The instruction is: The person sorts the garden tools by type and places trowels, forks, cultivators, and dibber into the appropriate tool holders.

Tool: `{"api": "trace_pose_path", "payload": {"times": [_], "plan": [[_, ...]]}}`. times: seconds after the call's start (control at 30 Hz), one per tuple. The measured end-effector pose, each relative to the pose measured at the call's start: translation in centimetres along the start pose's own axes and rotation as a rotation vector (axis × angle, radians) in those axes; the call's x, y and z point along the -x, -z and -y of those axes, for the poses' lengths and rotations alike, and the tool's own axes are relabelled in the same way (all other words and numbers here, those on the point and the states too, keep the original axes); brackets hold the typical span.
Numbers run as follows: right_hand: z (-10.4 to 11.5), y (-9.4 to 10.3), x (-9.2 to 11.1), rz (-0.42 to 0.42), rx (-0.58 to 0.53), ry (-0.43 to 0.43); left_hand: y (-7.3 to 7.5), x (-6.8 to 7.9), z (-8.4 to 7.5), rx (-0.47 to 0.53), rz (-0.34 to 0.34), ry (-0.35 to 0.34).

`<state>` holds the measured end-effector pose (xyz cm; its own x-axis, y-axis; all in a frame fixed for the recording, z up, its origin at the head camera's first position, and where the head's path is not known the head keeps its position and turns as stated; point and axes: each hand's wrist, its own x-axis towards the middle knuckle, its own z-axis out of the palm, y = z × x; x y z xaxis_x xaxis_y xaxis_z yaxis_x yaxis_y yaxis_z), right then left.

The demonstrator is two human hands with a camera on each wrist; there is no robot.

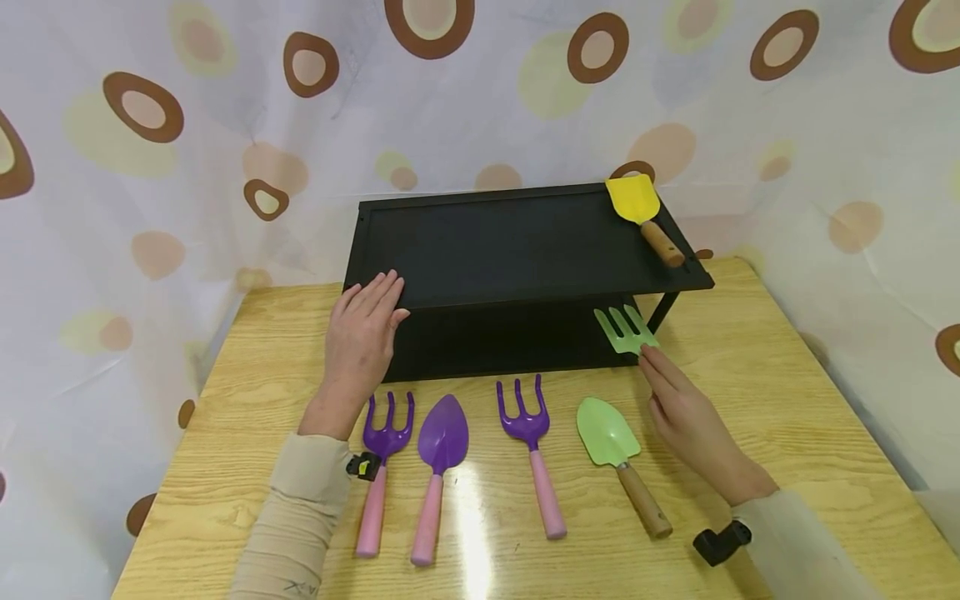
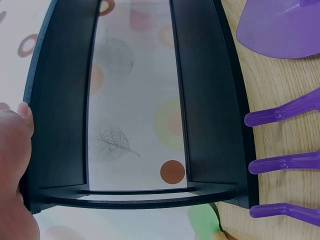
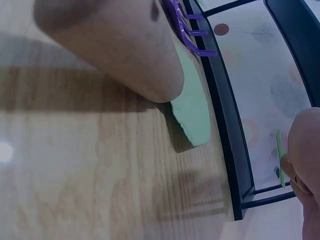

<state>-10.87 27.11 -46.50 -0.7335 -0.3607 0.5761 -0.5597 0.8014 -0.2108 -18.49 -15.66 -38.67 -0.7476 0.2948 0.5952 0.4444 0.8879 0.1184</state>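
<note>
A black two-tier shelf rack stands at the back of the table. My left hand rests on its top board at the front left corner, fingers straight; the left wrist view shows part of this hand at the rack's edge. My right hand holds a light green hand fork in front of the lower tier's right end, tines toward the rack. The hand hides most of its handle. On the top board's right side lies a yellow shovel with a wooden handle.
In front of the rack lie a purple fork with pink handle, a purple trowel, another purple fork and a green trowel with wooden handle. A patterned curtain hangs close behind the wooden table.
</note>
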Motion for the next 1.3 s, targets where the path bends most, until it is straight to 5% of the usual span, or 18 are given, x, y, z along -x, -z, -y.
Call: {"api": "trace_pose_path", "payload": {"times": [0.53, 1.3], "plan": [[-1.3, -1.8, -3.1, 0.062, 0.016, 0.009, 0.0, 0.0, 0.0, -0.007, 0.0, -0.001], [-3.8, -5.6, -6.5, 0.309, 0.021, -0.169, 0.0, -0.1, 0.0, 0.001, -0.028, -0.01]]}}
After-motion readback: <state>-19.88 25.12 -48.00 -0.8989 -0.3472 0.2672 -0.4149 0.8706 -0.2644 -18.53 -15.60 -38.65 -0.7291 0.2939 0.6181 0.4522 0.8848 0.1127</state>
